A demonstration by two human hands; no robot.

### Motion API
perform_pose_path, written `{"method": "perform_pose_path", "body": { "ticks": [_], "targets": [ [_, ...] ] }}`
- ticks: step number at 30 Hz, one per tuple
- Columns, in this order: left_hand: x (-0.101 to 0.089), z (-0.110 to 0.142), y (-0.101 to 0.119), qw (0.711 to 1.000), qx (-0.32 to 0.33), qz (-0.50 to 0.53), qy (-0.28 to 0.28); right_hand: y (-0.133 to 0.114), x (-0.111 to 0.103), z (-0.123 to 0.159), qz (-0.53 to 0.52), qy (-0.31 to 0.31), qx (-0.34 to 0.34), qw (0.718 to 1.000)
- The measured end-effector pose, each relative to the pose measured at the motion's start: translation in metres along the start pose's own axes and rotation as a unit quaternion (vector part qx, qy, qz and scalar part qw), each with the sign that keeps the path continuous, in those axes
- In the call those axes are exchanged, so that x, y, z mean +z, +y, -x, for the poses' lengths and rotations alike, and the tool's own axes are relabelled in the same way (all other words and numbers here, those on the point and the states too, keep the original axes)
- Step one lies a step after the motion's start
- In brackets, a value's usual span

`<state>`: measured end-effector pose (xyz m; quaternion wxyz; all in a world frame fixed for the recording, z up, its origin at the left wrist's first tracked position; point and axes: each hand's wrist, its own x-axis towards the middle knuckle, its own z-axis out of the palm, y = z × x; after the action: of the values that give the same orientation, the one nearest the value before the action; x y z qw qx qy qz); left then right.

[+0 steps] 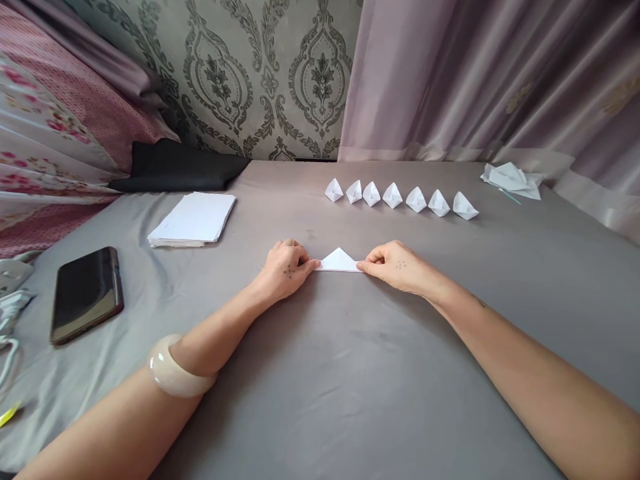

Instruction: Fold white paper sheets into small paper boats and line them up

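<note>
A small folded sheet of white paper point(339, 260) lies in front of me, its peak pointing away and a straight band along the near edge. My left hand point(289, 269) pinches its left end between thumb and fingers. At the opposite end, my right hand point(393, 267) grips the paper the same way. Both hands rest low, at the grey cloth. Beyond them stands a row of several folded paper boats point(393, 195), apart from my hands.
At the left are a stack of white paper point(193, 219), a dark phone point(87, 295) and white cables point(10, 327). Black cloth point(180, 167) lies at the back left. Crumpled paper pieces point(513, 179) sit at the far right beside a thin teal stick point(510, 196). Curtains hang behind.
</note>
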<state>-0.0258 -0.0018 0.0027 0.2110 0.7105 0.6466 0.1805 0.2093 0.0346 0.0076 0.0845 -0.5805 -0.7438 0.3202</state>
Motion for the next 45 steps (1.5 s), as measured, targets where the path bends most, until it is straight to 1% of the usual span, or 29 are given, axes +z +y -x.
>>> {"method": "perform_pose_path", "body": {
  "ticks": [5,8,12,17,21,24,26,27,29,30,32,34,35,36,37,40,45],
  "targets": [
    [0.002,0.0,0.001,1.0,0.011,-0.021,0.003,-0.004,-0.001,0.001,0.004,0.0,0.009,1.0],
    [0.006,0.0,-0.003,0.998,0.034,-0.043,0.017,-0.004,-0.001,0.002,0.007,0.001,0.011,1.0],
    [0.011,0.0,-0.006,0.993,0.07,-0.089,0.033,-0.004,0.0,0.001,0.013,0.005,0.012,1.0],
    [0.012,-0.001,-0.004,0.983,0.092,-0.158,0.03,-0.005,-0.001,0.002,0.023,0.007,0.018,1.0],
    [0.013,0.001,-0.004,0.977,0.1,-0.183,0.037,-0.004,-0.001,0.004,0.04,0.015,-0.001,0.999],
    [0.014,0.004,-0.002,0.973,0.114,-0.191,0.069,-0.001,-0.001,0.005,0.051,0.03,-0.023,0.998],
    [0.013,0.007,0.0,0.962,0.155,-0.207,0.089,0.003,-0.001,0.005,0.05,0.036,-0.032,0.998],
    [0.013,0.008,0.002,0.953,0.189,-0.218,0.086,0.005,0.0,0.005,0.049,0.038,-0.035,0.997],
    [0.011,0.009,0.004,0.931,0.266,-0.243,0.055,0.008,0.002,0.006,0.046,0.05,-0.045,0.997],
    [0.01,0.009,0.006,0.92,0.297,-0.254,0.033,0.008,0.005,0.007,0.047,0.065,-0.056,0.995],
    [0.009,0.009,0.01,0.904,0.33,-0.273,0.0,0.005,0.011,0.01,0.058,0.114,-0.102,0.987],
    [0.009,0.011,0.015,0.898,0.327,-0.295,-0.012,-0.003,0.018,0.016,0.082,0.157,-0.187,0.966],
    [0.01,0.012,0.018,0.897,0.318,-0.307,-0.015,-0.008,0.023,0.02,0.1,0.161,-0.232,0.954],
    [0.011,0.014,0.022,0.897,0.307,-0.318,-0.018,-0.014,0.027,0.024,0.119,0.148,-0.266,0.945],
    [0.012,0.016,0.025,0.898,0.296,-0.325,-0.021,-0.019,0.03,0.029,0.134,0.134,-0.284,0.94],
    [0.015,0.022,0.033,0.907,0.26,-0.33,-0.03,-0.031,0.036,0.041,0.154,0.105,-0.273,0.944],
    [0.014,0.031,0.034,0.92,0.221,-0.322,-0.042,-0.03,0.035,0.048,0.203,0.104,-0.269,0.936]
  ]
}}
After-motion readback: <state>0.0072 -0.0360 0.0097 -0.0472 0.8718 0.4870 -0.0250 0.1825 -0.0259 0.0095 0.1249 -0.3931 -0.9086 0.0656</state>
